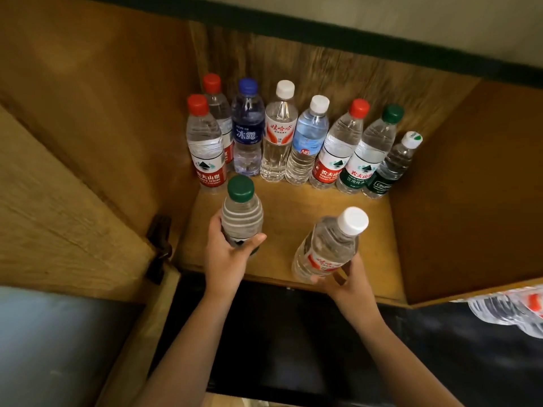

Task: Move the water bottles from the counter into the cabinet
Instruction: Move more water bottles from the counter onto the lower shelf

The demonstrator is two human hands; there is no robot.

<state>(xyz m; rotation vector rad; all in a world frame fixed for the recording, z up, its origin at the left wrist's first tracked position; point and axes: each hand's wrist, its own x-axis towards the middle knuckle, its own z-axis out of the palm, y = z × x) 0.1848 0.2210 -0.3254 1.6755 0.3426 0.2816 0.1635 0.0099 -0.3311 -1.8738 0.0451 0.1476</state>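
You hold two water bottles over the cabinet shelf.

Your left hand wraps the upright green-capped bottle; your right hand grips the white-capped bottle at its base, tilted right. Both arms reach forward.

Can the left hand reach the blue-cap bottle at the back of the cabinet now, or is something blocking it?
Probably not for grasping: the left hand already grips a green-cap bottle. The path itself looks free, as bare shelf lies between it and the blue-cap bottle.
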